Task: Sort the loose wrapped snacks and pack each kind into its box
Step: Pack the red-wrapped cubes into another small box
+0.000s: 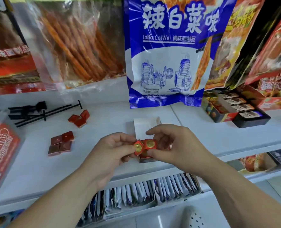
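White shelf (pixel 38 170): serves as the work surface, with hanging stock behind it. A large blue bag (pixel 169 63) hangs just behind the work area and takes no part in the task.

Left hand (pixel 113 148) and right hand (pixel 174 142): both raised over the middle of the shelf, forearms reaching in from the near edge, palms turned inward toward each other. Each hand grasps one item by thumb and fingertip. Neither is released nor clenched empty.

Small box (pixel 147 159): directly under the hands, its white flap (pixel 144 127) folded back to the far side. Red wrappers show inside. Judged to be the box now being filled, left open for loading from above.

Dark red squares (pixel 61 143), left of the hands, and a brighter red cluster (pixel 79 118) farther back lie apart. This suggests sorting by kind, with packing still to do.

Left snack (pixel 137 146) and right snack (pixel 150 144): red with gold emblems, touching, just above the box.
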